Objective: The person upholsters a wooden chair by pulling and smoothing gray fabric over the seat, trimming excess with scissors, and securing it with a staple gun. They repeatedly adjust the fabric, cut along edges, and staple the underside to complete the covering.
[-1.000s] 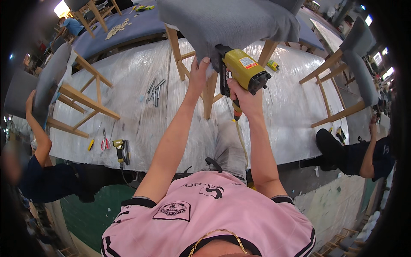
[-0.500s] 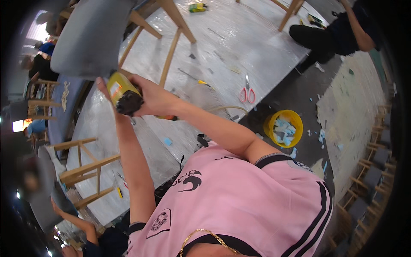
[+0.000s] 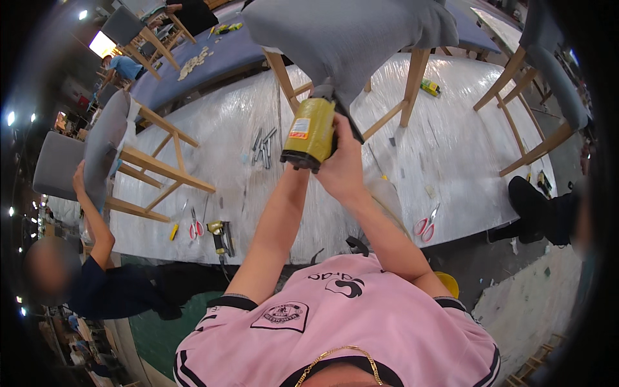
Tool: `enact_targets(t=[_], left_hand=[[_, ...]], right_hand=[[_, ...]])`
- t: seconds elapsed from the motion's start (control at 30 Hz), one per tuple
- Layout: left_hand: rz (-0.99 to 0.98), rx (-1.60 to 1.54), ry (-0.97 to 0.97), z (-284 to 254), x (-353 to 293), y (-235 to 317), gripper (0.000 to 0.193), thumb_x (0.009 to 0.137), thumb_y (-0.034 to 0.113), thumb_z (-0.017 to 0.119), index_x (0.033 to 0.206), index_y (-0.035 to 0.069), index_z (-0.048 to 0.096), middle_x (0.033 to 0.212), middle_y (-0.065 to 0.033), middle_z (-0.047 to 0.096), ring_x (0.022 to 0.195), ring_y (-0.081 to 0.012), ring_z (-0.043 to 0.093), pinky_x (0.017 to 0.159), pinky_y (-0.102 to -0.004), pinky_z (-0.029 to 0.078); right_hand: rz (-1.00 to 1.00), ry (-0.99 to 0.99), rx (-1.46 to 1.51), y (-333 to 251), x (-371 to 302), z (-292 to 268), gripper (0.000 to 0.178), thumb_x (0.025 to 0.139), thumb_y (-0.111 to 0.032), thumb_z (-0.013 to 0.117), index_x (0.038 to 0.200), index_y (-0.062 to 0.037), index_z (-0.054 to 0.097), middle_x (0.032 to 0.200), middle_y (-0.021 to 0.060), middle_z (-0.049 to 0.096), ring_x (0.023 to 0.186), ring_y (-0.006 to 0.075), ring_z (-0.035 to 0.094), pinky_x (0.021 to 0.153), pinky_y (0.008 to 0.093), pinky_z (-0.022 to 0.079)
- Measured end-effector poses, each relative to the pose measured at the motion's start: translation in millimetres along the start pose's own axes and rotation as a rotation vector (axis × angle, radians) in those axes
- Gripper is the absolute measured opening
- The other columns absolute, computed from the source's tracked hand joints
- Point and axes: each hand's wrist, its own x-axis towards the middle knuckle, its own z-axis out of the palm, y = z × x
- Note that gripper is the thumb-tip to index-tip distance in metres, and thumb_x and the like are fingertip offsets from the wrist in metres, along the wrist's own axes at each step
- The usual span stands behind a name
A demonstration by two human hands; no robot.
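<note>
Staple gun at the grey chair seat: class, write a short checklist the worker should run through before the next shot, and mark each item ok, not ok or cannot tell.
1. Both hands on the tool: ok. The right hand wraps the yellow staple gun; the left hand is hidden behind it, so its grip cannot be told.
2. Nose against the grey chair seat: ok, it meets the fabric's edge.
3. Fingers clear of the nose: cannot tell.
4. Chair steady on the plastic-covered table: cannot tell; its wooden legs stand there.
5. Co-worker's hand well away: ok, it holds another chair far left.
6. Red scissors out of the way: ok.
</note>
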Motion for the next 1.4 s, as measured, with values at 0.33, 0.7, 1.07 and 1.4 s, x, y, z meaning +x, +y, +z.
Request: enact_targets(t=[0.33, 0.7, 1.07, 1.4], left_hand=[[-0.016, 0.035, -0.016, -12.7, 6.3, 2.4, 0.068, 0.101, 0.058, 0.045, 0.139, 0.003, 0.055, 0.131, -0.0146, 0.062, 0.119, -0.0269, 0.059, 0.103, -0.0424, 0.048], [-0.008, 0.025, -0.023, -24.2, 8.5, 6.7, 0.063, 0.103, 0.053, 0.044, 0.141, 0.004, 0.053, 0.135, -0.0164, 0.060, 0.126, -0.0283, 0.056, 0.108, -0.0453, 0.045], [0.502, 0.285, 0.079, 23.3, -25.9, 94.9, 0.043, 0.104, 0.033, 0.048, 0.121, -0.004, 0.064, 0.125, -0.0238, 0.068, 0.130, -0.0390, 0.058, 0.113, -0.0502, 0.042], [0.446, 0.300, 0.160, 36.6, -16.0, 92.7, 0.032, 0.102, 0.016, 0.057, 0.083, -0.006, 0.071, 0.098, -0.0173, 0.076, 0.121, -0.0334, 0.066, 0.108, -0.0433, 0.046]], right_hand=[[0.039, 0.124, -0.104, 14.5, 16.1, 43.2, 0.075, 0.068, 0.003, 0.086, 0.134, -0.0043, 0.049, 0.111, 0.0194, 0.073, 0.103, 0.0393, 0.072, 0.087, 0.0419, 0.055], [-0.044, 0.191, -0.146, 16.8, 23.3, 51.4, 0.077, 0.066, -0.001, 0.082, 0.136, -0.0039, 0.050, 0.096, 0.0206, 0.073, 0.091, 0.0405, 0.072, 0.078, 0.0444, 0.054], [-0.002, 0.280, -0.158, 17.6, 24.7, 62.4, 0.074, 0.068, -0.006, 0.084, 0.134, -0.0035, 0.050, 0.096, 0.0207, 0.074, 0.091, 0.0397, 0.073, 0.078, 0.0430, 0.055], [0.136, 0.280, -0.097, 6.8, 25.4, 57.2, 0.070, 0.072, -0.015, 0.088, 0.127, -0.0003, 0.048, 0.097, 0.0217, 0.074, 0.090, 0.0377, 0.074, 0.078, 0.0419, 0.056]])
